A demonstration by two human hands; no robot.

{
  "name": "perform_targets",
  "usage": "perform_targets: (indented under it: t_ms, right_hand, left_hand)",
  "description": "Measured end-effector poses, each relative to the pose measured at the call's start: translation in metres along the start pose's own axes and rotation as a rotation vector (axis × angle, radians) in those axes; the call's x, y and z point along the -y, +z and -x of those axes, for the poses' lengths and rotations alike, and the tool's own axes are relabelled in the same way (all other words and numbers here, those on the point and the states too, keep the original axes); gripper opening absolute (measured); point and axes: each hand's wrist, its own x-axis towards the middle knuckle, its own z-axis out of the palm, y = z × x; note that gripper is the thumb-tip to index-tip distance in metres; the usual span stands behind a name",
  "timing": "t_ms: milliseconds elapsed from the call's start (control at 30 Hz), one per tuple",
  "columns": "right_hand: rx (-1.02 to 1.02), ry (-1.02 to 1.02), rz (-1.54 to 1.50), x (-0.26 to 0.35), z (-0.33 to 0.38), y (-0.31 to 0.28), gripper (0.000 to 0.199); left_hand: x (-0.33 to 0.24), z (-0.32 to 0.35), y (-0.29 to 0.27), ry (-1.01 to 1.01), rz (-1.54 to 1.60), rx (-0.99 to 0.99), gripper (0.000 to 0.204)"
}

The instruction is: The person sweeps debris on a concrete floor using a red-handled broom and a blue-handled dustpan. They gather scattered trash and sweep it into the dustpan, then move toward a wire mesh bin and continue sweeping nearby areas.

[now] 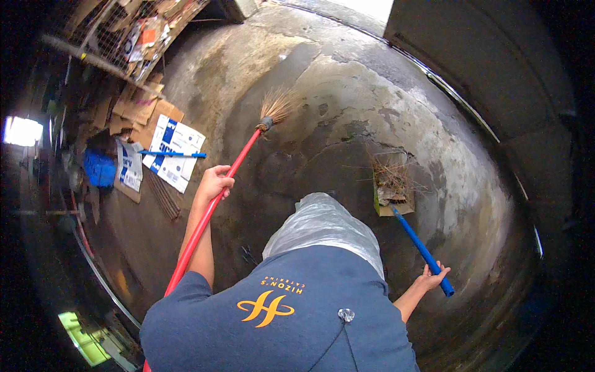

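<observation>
My left hand is wrapped around the red pole of a stick broom. Its tan bristles fan out over the wet concrete floor ahead of me, with a dark binding where they meet the pole. Low on the right, my right hand grips the upper end of a blue handle. That handle leads to a long-handled dustpan with a pale, boxy pan on the floor. Twigs and dry debris fill the pan and stick out past its sides.
Flattened cardboard, white-and-blue printed sheets, a blue stick and a blue bundle lie at left. A wire cage of cardboard stands far left. A dark wall bounds the right.
</observation>
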Motion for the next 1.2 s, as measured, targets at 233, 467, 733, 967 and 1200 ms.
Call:
perform_targets:
  t_ms: [233,467,733,967,1200]
  right_hand:
    - [0.185,0.006,0.053,0.004,-0.041,0.032,0.069]
    - [0.39,0.003,0.293,-0.017,-0.061,0.037,0.058]
    - [0.552,-0.036,0.355,-0.086,-0.017,0.021,0.054]
    - [0.569,-0.102,0.428,-0.106,0.075,0.044,0.045]
    - [0.646,-0.213,0.547,-0.157,0.165,0.052,0.039]
  left_hand:
    - [0.1,0.106,0.023,-0.095,0.268,-0.115,0.057]
    - [0.215,0.247,0.08,-0.145,0.561,-0.186,0.066]
    - [0.331,0.342,0.06,-0.165,0.602,-0.297,0.069]
    - [0.349,0.305,-0.025,-0.035,0.62,-0.373,0.067]
    - [0.395,0.104,-0.117,-0.096,0.859,-0.247,0.062]
